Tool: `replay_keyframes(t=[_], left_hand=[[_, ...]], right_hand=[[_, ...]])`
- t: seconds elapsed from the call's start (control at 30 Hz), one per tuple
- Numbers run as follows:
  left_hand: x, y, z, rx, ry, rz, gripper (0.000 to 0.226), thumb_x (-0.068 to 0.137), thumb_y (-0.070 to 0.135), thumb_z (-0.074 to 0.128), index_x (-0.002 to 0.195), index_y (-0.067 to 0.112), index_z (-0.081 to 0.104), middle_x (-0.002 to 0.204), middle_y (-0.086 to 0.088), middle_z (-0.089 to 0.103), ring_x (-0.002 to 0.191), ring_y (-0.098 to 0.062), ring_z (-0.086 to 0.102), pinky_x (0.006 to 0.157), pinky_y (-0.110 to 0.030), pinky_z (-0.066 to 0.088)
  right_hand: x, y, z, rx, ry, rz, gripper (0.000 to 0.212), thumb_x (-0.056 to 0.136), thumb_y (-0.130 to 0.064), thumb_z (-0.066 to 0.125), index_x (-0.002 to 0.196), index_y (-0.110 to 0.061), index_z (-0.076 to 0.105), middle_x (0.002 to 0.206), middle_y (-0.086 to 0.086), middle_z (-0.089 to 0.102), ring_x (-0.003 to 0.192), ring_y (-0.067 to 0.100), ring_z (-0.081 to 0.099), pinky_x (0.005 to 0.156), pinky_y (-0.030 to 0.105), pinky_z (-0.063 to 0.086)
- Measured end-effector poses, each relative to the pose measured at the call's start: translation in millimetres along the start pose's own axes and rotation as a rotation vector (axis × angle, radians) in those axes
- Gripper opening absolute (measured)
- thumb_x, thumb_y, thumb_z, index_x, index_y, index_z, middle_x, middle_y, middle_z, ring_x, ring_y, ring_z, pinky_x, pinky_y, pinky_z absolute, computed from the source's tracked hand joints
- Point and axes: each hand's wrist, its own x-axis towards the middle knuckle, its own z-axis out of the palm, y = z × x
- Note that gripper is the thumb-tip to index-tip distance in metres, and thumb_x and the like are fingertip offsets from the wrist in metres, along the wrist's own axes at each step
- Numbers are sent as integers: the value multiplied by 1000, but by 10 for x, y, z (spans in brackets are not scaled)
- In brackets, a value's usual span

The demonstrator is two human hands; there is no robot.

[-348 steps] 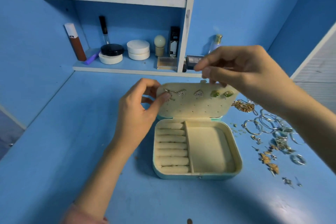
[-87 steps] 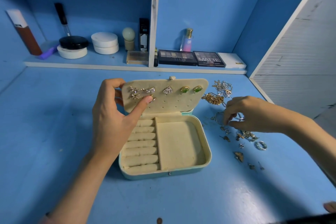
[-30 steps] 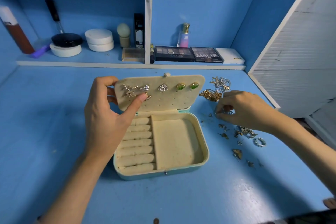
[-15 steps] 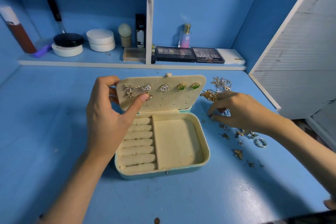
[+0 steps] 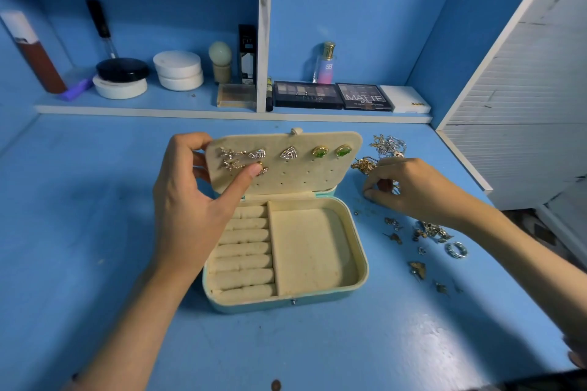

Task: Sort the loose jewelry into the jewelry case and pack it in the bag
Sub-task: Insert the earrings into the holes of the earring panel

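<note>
A mint-green rectangular jewelry case [image 5: 317, 302] with cream velvet lining lies open on the blue painted table [image 5: 95, 232]. The left hand [image 5: 187, 209] grips the left edge of its raised lid [image 5: 305, 176], thumb pressed on the front beside silver and green-stone earrings [image 5: 320, 152] pinned there. Right of the case, the right hand [image 5: 409, 187] curls its fingertips down among loose gold and silver jewelry [image 5: 430, 230]; whether it pinches a piece cannot be told.

One head-worn wide-angle camera looks forward and down, close over the desk [image 5: 95, 232].
</note>
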Motion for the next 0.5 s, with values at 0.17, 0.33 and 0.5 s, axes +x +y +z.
replay_keyframes(t=[0.17, 0.33, 0.5], left_hand=[[1, 2, 3, 0, -1, 1, 47, 72, 49, 72, 102, 28, 42, 93, -3, 59, 81, -14, 56, 70, -11, 43], [5, -1, -1, -9, -2, 2, 47, 72, 48, 72, 102, 27, 42, 93, -3, 58, 81, -16, 57, 70, -13, 44], [6, -1, 1, -20, -7, 6, 47, 72, 47, 72, 101, 27, 42, 93, -5, 59, 80, -19, 58, 70, -14, 45]], right_hand=[[-10, 6, -45, -21, 4, 22, 6, 82, -18, 67, 82, -23, 71, 77, -14, 54, 70, 9, 54, 66, 41, 51], [10, 4, -84, -96, 40, 46, 8, 82, -18, 66, 86, -20, 72, 76, -11, 52, 71, 12, 49, 65, 38, 49], [21, -40, -78, -185, -51, 45, 8, 82, -32, 66, 88, -31, 72, 84, -8, 55, 79, 10, 51, 64, 29, 44]])
